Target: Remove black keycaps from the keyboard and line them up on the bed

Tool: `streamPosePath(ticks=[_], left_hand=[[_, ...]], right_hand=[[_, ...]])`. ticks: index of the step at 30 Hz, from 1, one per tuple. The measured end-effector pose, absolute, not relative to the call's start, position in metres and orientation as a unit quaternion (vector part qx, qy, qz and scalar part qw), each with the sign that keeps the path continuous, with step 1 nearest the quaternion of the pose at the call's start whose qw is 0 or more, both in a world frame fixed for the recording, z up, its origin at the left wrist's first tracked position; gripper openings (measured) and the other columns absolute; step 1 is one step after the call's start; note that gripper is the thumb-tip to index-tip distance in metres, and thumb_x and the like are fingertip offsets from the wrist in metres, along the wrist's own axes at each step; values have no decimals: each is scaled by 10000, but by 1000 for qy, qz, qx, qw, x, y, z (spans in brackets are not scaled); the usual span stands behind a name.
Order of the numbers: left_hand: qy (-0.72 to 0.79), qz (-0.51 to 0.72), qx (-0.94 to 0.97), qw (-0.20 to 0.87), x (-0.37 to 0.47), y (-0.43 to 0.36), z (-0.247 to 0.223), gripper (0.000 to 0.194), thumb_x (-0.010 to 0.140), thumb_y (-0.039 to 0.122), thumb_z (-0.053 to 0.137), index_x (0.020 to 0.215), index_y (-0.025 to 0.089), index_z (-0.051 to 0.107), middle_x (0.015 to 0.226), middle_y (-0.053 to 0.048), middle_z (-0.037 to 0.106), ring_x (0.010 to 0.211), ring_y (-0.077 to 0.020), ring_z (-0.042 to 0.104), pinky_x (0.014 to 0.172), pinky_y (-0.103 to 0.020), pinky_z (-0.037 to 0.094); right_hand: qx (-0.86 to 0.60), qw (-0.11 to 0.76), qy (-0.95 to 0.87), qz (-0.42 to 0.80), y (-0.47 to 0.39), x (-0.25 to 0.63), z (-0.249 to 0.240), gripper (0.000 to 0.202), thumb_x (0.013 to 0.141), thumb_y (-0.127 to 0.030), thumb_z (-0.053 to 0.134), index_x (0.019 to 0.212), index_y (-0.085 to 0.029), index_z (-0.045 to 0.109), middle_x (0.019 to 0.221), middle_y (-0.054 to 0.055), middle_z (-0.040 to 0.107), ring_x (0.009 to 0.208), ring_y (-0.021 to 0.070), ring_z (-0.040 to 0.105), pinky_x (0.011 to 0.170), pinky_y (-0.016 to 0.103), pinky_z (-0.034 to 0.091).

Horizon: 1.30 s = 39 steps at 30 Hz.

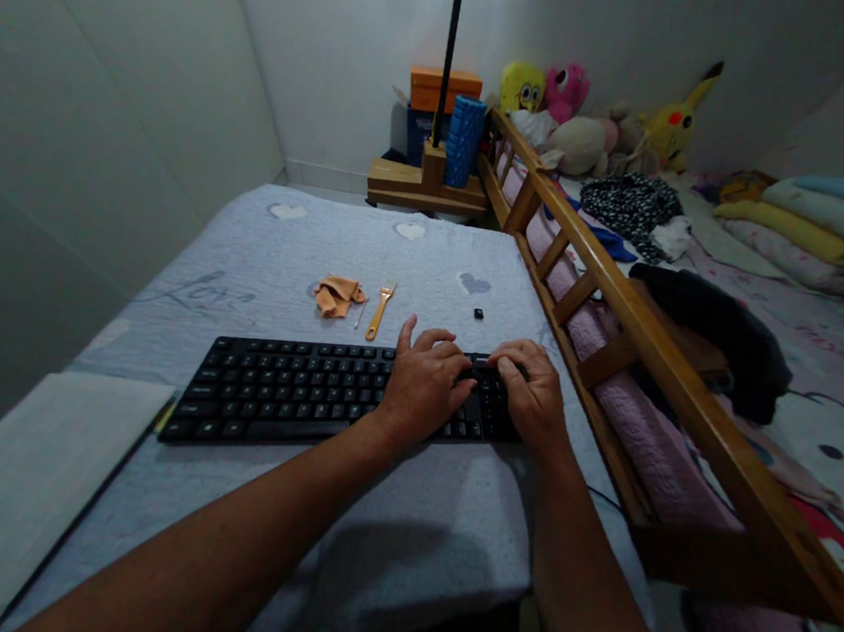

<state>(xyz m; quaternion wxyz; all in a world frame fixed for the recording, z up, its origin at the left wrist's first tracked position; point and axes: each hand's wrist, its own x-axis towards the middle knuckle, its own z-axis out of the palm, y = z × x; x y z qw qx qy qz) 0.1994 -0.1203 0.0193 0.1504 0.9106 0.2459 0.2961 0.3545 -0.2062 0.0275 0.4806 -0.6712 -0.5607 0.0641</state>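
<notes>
A black keyboard (286, 387) lies on the cloth-covered surface, with both of my hands over its right end. My left hand (424, 382) rests on the keys with its fingers apart and the little finger raised; its index finger and thumb point right. Beside it, my right hand (531, 393) is closed, thumb against curled fingers at the upper right keys. Whatever it pinches is hidden. A loose black keycap (477, 314) sits behind the keyboard. Farther left are a yellow-handled brush (379, 314), a cotton swab (360, 314) and a crumpled orange cloth (337, 297).
A pale flat board or folder (35, 476) lies at the front left. To the right runs a wooden bed rail (623, 267), with bedding and plush toys (580, 144) beyond. A blue foam roller (464, 142) and an orange box (444, 87) stand at the back.
</notes>
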Motion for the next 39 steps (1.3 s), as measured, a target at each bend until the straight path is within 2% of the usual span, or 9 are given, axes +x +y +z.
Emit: streamPosePath(ticks=[2,6,10,14,22,26,30,35,39], left_hand=[[252,307,904,157,199,-120,19,134,845,316,668,942,247,729,988,-28,746,1166,-267,570,1177,-627,111],[263,323,892,172,199,-119,18,124,841,310,680,938,251,727,995,-22,748,1162,-260,573,1172,-619,139],[260,330,889,181,200,-119,18,112,838,291,684,936,258,729,983,-22,748,1153,-256,580,1170,-613,152],[257,332,888,188,200,-119,18,111,841,287,682,937,258,729,978,-19,748,1145,-250,582,1172,-608,148],[277,304,891,191,199,-116,23,143,877,338,636,957,251,716,1020,-26,742,1158,-247,570,1166,-583,177],[300,273,900,160,199,-117,19,281,871,384,633,1109,239,663,1167,-65,700,1216,-263,536,1158,-570,211],[315,218,915,127,199,-120,15,445,879,454,595,1241,195,579,1302,-115,628,1310,-300,471,1164,-594,179],[312,184,926,105,198,-124,15,546,899,536,517,1298,163,532,1324,-150,602,1353,-317,430,1173,-592,152],[310,178,929,99,197,-124,15,564,899,566,496,1284,156,530,1290,-151,619,1295,-313,484,1174,-594,140]], right_hand=[[-661,456,-592,66,-207,357,29,225,875,-193,476,863,-229,698,930,41,620,961,213,581,894,369,448],[-665,411,-616,100,-207,359,31,278,836,-144,524,1018,-229,716,914,42,586,888,194,591,821,338,475],[-665,382,-627,138,-208,362,32,214,853,-161,575,993,-232,720,889,30,589,875,182,596,808,320,473],[-651,374,-640,165,-207,365,35,234,856,-139,590,1035,-231,708,908,23,600,892,170,598,816,303,466],[-643,346,-666,156,-196,368,42,199,825,-139,619,978,-220,719,906,23,628,868,164,605,812,298,459],[-644,353,-664,139,-180,390,42,158,801,-186,646,929,-218,732,881,26,645,859,172,612,798,299,459],[-713,353,-597,100,-148,430,32,162,747,-215,677,892,-190,746,841,30,667,803,175,602,762,293,450],[-780,286,-543,120,-109,460,13,220,737,-208,663,923,-148,764,804,33,696,687,144,565,667,255,416],[-792,243,-547,117,-96,462,2,251,752,-214,664,977,-161,763,804,21,708,671,124,556,632,229,388]])
